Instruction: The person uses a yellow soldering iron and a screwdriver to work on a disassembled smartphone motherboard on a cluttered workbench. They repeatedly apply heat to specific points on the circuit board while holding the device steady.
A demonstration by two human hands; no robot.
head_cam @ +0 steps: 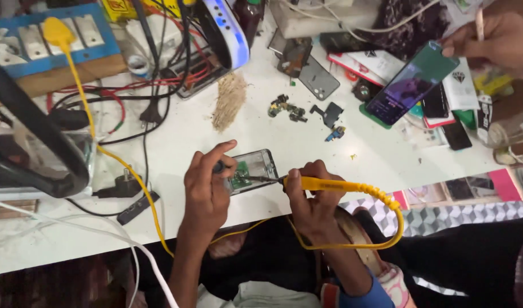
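Note:
An opened phone [251, 170] with a green circuit board showing lies near the front edge of the white workbench [181, 142]. My left hand [207, 188] rests on the phone's left end and pins it down, a dark tool tip under the fingers. My right hand [311, 197] grips a yellow soldering iron [324, 184], whose metal tip touches the board. The iron's yellow cord [395, 219] loops down past my wrist.
Another person's hand [492, 43] at the top right holds a lit phone [411, 82]. Small phone parts [298, 111], a brush [230, 100], tangled cables [153, 85], a blue switch board [45, 37] and a black lamp arm [33, 128] crowd the bench.

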